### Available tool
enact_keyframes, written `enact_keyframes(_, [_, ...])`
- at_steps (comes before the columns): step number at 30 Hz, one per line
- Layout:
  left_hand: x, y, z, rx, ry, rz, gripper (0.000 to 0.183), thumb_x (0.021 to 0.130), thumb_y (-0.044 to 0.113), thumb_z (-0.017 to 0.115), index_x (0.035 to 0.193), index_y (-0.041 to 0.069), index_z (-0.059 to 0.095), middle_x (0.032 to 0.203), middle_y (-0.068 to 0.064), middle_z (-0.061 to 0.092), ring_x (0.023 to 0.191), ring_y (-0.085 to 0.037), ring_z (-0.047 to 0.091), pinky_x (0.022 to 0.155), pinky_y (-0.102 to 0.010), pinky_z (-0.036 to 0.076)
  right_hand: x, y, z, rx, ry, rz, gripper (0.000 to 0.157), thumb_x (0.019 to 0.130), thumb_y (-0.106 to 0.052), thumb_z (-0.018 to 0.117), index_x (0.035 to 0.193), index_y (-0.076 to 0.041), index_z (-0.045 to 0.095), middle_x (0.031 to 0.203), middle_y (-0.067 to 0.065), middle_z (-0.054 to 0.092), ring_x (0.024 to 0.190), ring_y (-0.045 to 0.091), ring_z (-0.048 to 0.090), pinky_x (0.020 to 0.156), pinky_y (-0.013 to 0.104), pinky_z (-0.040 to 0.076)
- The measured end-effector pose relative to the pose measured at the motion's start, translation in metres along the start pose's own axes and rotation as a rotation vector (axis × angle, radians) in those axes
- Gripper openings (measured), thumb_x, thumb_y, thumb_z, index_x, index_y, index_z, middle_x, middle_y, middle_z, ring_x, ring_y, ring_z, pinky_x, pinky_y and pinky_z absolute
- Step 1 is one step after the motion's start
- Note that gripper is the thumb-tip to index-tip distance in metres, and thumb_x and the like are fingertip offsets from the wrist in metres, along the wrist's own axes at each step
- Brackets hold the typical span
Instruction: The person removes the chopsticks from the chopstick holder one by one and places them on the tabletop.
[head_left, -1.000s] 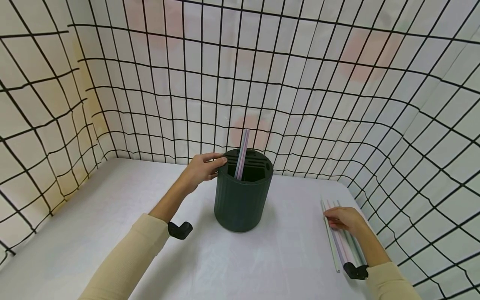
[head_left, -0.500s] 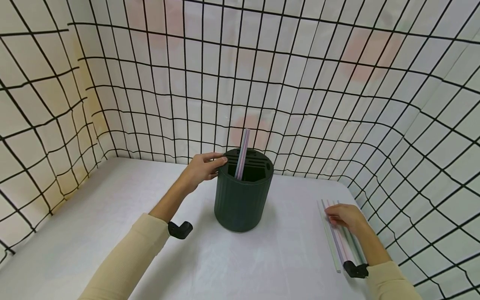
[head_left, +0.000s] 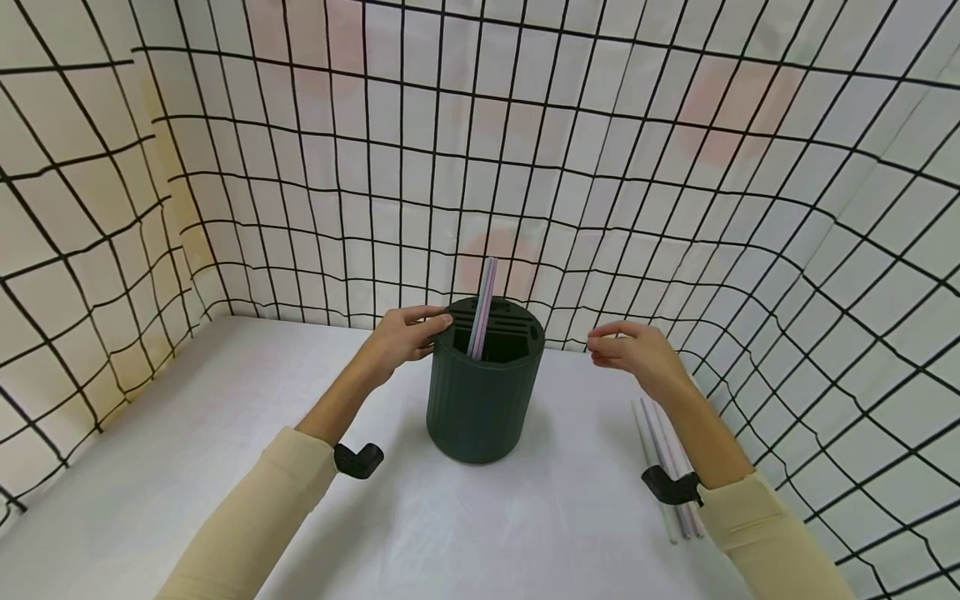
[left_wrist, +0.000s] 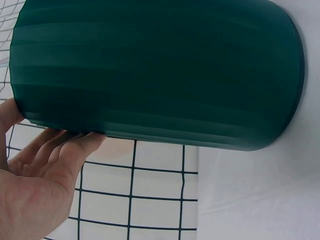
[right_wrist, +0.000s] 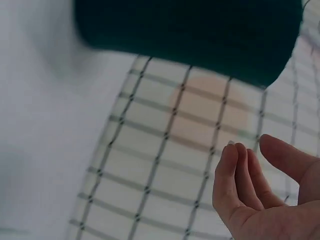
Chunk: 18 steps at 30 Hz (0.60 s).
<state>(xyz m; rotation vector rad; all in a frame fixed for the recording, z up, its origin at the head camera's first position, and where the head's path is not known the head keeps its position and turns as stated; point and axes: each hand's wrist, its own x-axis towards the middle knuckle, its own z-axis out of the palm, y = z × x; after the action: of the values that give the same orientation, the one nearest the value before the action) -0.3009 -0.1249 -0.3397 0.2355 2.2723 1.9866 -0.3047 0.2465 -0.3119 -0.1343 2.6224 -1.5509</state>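
A dark green ribbed holder (head_left: 483, 408) with slots and a larger opening stands on the white table in the head view. Several thin pastel sticks (head_left: 483, 308) lean upright in its opening. My left hand (head_left: 405, 337) touches the holder's left side near the top, thumb at the rim; in the left wrist view its fingertips (left_wrist: 95, 140) rest against the ribbed wall. To the right of the holder, my right hand (head_left: 637, 354) is raised, apart from it. Nothing shows between its thumb and fingers (right_wrist: 232, 175). Below that forearm lie loose pastel sticks (head_left: 654, 437), partly hidden.
Black wire mesh (head_left: 525, 167) surrounds the table (head_left: 480, 533) at the back and both sides, with pale sheeting behind it. Each wrist carries a small black device, such as the left one (head_left: 360, 460).
My right hand has lifted off the loose sticks and moved left and away from me, towards the holder. My left hand and the holder have stayed in place.
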Motion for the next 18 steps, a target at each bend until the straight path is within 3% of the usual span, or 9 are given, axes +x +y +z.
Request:
enact_keyframes(4, [0.000,-0.001,-0.001,-0.002,-0.002,0.004,0.052,0.099,0.035,0.067,0.143,0.010,0.058,0.131,-0.014,0.067,0.108,-0.015,0.070,0.101,-0.036,0.056,0.001,-0.040,0.022,0.010,-0.041,-0.063,0.042,0.097,-0.035,0.071,0.125,-0.005,0.065,0.127,0.015,0.066,0.104,0.017,0.071,0.106,0.038,0.053])
enact_keyframes(9, [0.000,-0.001,-0.002,-0.005,-0.003,0.007,0.052,0.099,0.035,0.067,0.143,0.010,0.058,0.131,-0.013,0.067,0.109,-0.015,0.070,0.101,-0.036,0.056,0.001,-0.074,0.052,0.069,-0.092,-0.137,0.039,0.097,-0.028,0.070,0.126,-0.003,0.065,0.129,0.016,0.066,0.111,0.027,0.071,0.107,0.040,0.053])
enact_keyframes(14, [0.001,-0.001,-0.002,-0.015,-0.001,0.004,0.051,0.099,0.035,0.068,0.142,0.010,0.059,0.130,-0.014,0.068,0.109,-0.015,0.070,0.100,-0.035,0.057,0.002,-0.089,0.081,0.120,-0.136,-0.178,0.034,0.098,-0.020,0.069,0.127,-0.003,0.066,0.134,0.014,0.064,0.115,0.032,0.069,0.108,0.043,0.051])
enact_keyframes(18, [0.001,-0.001,-0.001,-0.015,-0.003,0.005,0.050,0.099,0.035,0.068,0.141,0.009,0.060,0.129,-0.014,0.068,0.110,-0.017,0.070,0.100,-0.036,0.057,0.005,-0.093,0.097,0.101,-0.134,-0.177,0.031,0.097,-0.022,0.071,0.125,-0.009,0.068,0.131,0.011,0.068,0.115,0.028,0.070,0.111,0.046,0.049])
